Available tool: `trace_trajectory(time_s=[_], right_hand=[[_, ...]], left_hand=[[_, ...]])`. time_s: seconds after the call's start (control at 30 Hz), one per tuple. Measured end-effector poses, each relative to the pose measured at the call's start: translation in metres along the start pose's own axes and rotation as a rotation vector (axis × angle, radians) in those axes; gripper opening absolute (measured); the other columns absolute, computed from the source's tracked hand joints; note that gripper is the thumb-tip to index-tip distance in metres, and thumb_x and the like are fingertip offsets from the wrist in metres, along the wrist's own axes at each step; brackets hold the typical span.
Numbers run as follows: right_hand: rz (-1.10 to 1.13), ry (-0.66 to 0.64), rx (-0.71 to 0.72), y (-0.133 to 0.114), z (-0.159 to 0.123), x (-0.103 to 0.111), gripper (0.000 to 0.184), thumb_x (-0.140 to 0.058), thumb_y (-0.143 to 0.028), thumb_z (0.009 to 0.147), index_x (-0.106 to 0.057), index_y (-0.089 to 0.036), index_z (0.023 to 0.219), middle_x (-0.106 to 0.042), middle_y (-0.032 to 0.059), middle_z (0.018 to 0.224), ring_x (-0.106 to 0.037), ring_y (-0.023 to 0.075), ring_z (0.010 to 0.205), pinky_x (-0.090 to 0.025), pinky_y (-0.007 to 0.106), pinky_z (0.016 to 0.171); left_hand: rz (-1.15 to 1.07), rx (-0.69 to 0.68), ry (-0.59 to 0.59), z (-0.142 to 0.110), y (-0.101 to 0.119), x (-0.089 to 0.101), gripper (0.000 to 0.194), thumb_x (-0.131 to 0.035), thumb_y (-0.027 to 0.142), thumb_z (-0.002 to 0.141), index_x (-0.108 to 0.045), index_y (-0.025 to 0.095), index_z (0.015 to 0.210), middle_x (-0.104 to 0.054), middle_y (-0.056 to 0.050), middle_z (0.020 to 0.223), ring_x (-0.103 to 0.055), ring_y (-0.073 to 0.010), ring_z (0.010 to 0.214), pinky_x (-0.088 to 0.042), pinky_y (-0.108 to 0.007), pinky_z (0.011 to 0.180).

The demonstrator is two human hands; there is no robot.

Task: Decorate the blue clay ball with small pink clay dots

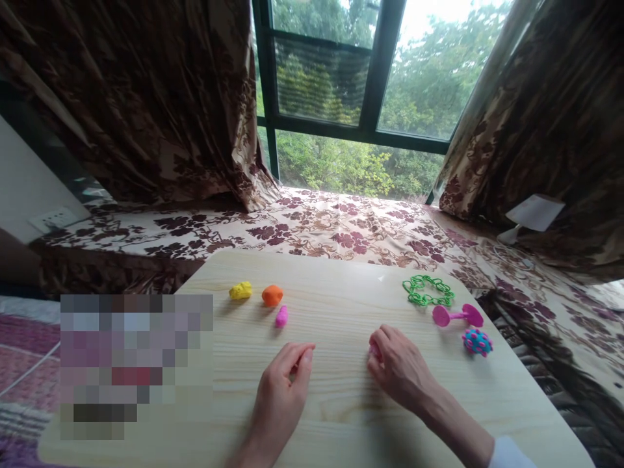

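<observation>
My left hand rests near the middle of the table with its fingers curled and the thumb closed against the fingertips. Whatever it holds, if anything, is hidden. Across from it, my right hand is closed too, back of the hand up, its fingertips mostly out of sight. Beyond my left hand lie a small pink lump of modelling clay, an orange ball of clay and a yellow lump of clay. Nearest to my right hand are a magenta dumbbell-shaped piece and a blue ball with pink knobs.
A ring of green chain links lies at the far right of the pale wooden table. Blurred-out blocks cover the left side. Behind are a flower-patterned window seat, curtains and a small white lamp.
</observation>
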State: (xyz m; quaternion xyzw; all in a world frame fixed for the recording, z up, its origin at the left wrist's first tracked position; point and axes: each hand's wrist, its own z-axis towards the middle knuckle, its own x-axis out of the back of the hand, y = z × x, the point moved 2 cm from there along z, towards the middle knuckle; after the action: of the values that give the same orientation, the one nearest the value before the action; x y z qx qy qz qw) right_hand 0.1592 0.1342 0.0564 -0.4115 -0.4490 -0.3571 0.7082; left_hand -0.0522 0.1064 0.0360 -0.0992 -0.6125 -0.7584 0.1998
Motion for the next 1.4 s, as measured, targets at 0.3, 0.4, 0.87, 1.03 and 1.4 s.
trace_trajectory(time_s=[0.3,0.4,0.87,1.03,1.4], right_hand=[[-0.115,0.051,-0.020,-0.028,0.055,-0.041,0.016,-0.041,-0.026,0.085,-0.055,-0.019,0.082,-0.055,0.0079,0.093,-0.048,0.0223,0.090,-0.036,0.039,0.083],[-0.091,0.059,-0.033,-0.012,0.067,-0.041,0.023,-0.042,-0.027,0.085,-0.054,-0.018,0.103,-0.050,0.0112,0.117,-0.043,0.0247,0.110,-0.032,0.043,0.092],[-0.028,-0.055,0.147,-0.048,0.029,-0.048,0.048,-0.035,-0.031,0.089,-0.034,-0.013,0.134,-0.030,0.0112,0.141,-0.014,0.0248,0.133,-0.014,0.048,0.107],[-0.051,-0.072,-0.059,-0.004,0.053,-0.043,0.055,-0.039,-0.042,0.087,-0.036,-0.011,0.132,-0.029,0.0132,0.141,-0.017,0.0273,0.132,-0.018,0.050,0.105],[0.023,-0.124,0.181,-0.045,-0.004,-0.044,0.050,-0.037,-0.030,0.088,-0.033,-0.014,0.135,-0.025,0.0076,0.144,-0.010,0.0237,0.134,-0.014,0.043,0.108]], left_hand=[[0.025,-0.047,-0.037,-0.007,-0.016,0.002,0.024,-0.045,0.022,0.085,-0.059,0.021,0.104,-0.062,-0.004,0.092,-0.058,-0.0162,0.086,-0.047,-0.027,0.076],[0.014,-0.040,-0.037,-0.007,-0.015,0.004,0.024,-0.046,0.022,0.084,-0.059,0.021,0.104,-0.062,-0.003,0.088,-0.058,-0.0159,0.083,-0.048,-0.027,0.074],[0.024,-0.013,-0.039,-0.003,-0.017,0.000,0.024,-0.049,0.024,0.082,-0.060,0.021,0.104,-0.063,-0.004,0.095,-0.059,-0.0166,0.086,-0.048,-0.027,0.076],[0.013,0.018,-0.030,-0.004,-0.018,0.001,0.026,-0.049,0.026,0.082,-0.060,0.022,0.105,-0.063,-0.003,0.091,-0.060,-0.0166,0.082,-0.050,-0.026,0.072],[0.046,0.002,-0.021,-0.003,-0.020,0.000,0.025,-0.050,0.025,0.081,-0.061,0.022,0.103,-0.064,-0.003,0.092,-0.060,-0.0168,0.085,-0.049,-0.026,0.075]])
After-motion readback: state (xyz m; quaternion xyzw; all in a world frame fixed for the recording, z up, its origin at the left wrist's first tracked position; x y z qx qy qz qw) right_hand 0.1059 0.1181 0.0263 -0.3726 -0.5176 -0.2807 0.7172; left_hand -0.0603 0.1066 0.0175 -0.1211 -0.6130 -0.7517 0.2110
